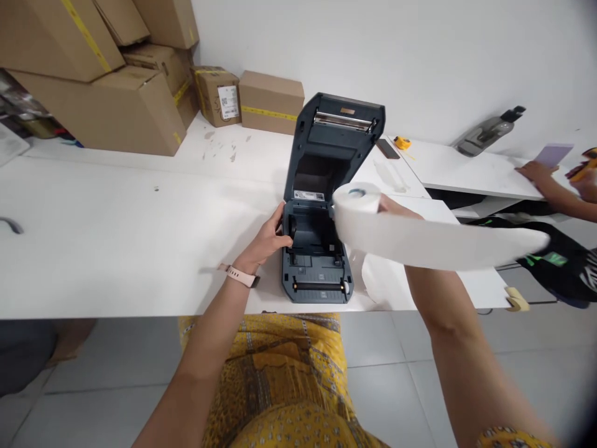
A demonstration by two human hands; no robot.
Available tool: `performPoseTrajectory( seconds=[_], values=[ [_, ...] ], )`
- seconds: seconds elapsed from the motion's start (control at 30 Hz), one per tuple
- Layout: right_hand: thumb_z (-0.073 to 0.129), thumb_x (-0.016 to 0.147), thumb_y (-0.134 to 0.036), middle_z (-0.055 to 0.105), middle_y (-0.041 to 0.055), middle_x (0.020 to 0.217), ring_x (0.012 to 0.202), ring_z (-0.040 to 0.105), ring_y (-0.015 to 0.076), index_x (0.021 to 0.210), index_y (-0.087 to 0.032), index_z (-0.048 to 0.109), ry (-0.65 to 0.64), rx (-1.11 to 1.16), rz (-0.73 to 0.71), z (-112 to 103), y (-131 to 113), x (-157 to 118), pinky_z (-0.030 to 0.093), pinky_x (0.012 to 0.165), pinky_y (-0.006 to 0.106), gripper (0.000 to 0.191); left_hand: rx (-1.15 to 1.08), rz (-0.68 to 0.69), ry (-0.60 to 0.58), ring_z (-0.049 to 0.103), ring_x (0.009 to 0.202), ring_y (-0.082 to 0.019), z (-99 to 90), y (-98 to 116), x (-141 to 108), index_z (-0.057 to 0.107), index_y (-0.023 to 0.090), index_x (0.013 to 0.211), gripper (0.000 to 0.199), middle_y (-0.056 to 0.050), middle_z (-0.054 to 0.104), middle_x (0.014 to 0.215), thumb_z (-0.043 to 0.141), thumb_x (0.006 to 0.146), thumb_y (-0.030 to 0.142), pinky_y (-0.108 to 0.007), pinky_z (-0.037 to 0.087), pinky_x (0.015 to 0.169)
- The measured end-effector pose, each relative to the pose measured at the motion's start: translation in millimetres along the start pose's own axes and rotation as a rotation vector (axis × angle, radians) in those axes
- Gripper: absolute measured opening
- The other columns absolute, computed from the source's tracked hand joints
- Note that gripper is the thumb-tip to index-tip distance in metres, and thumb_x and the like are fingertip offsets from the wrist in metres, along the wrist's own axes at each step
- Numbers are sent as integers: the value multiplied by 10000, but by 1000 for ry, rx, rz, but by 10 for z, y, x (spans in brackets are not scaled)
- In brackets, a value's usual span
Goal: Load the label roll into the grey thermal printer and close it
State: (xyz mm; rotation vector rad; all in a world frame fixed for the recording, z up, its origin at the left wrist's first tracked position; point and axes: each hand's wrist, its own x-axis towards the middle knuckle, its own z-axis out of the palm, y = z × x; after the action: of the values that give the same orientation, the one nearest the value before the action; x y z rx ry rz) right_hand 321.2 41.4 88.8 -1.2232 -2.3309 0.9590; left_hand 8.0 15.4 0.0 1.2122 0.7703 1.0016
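A dark label printer (317, 261) stands on the white table with its lid (340, 137) raised and its roll bay uncovered. My left hand (268, 241) grips the printer's left side wall, thumb over the rim and fingers against the outside. Just above the bay's right side, my right hand (396, 209) holds a white label roll (357, 198); the roll hides most of its fingers. From the roll, a long loose strip (443, 242) stretches out to the right across my forearm, its far end blurred.
Cardboard boxes (125, 106) are stacked at the back left. Behind the printer's right lie a phone (387, 148) and a yellow tape measure (402, 143). A grey bottle (489, 132) stands further right, near another person's hand (536, 172) touching a purple pad (553, 154).
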Motion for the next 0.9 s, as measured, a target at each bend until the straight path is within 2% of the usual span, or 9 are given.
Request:
performPoseTrajectory(
  seconds=[0.07,0.17,0.3,0.47,0.6,0.8,0.9],
  values=[
    [762,694,-733,750,81,1206,1035,713,298,1304,-255,638,-149,25,-8,58,-287,163,595,861,419,785,-4,-4,2,337,1577,-360,0,-7,2,270,217,1682,1160,-90,400,1703,724,617,151,-464,304,1298],
    [854,642,-526,741,83,1183,1020,695,285,1248,-225,634,-345,-147,34,199,-628,371,567,859,392,711,-27,-26,-5,320,1584,-380,-5,-3,4,200,166,1697,1232,-123,414,1692,726,583,176,-465,298,1300],
    [825,671,-501,733,86,1162,1002,682,299,1205,-229,635,-385,-392,135,378,-825,500,530,831,409,629,-47,-47,-16,328,1581,-381,-20,3,-5,124,127,1704,1270,-143,386,1704,706,577,190,-463,275,1310],
    [811,689,-553,732,102,1151,1046,673,340,1151,-225,652,-411,-520,171,496,-827,580,506,845,428,588,-47,-31,-20,313,1587,-377,-38,-19,-7,144,144,1704,1254,-132,306,1745,705,583,195,-449,241,1321],
    [802,719,-557,735,121,1195,1082,674,363,1190,-212,670,-410,-542,181,537,-745,633,511,897,460,599,-42,-29,-26,324,1579,-395,-42,-19,-7,122,128,1705,1255,-152,353,1720,716,601,199,-472,260,1310],
    [772,807,-548,716,107,1350,1174,677,348,1350,-244,656,-386,-353,62,509,-541,603,526,1010,487,633,-51,-44,-19,337,1577,-388,-49,-40,-12,131,175,1710,1249,-117,330,1738,723,611,200,-458,274,1309],
    [778,816,-572,679,102,1433,1253,659,339,1435,-264,613,-344,-251,-25,498,-439,559,529,1056,489,712,-68,-44,-21,361,1563,-387,-49,-50,-15,151,212,1710,1238,-101,394,1708,748,625,208,-460,287,1303]
  ],
)
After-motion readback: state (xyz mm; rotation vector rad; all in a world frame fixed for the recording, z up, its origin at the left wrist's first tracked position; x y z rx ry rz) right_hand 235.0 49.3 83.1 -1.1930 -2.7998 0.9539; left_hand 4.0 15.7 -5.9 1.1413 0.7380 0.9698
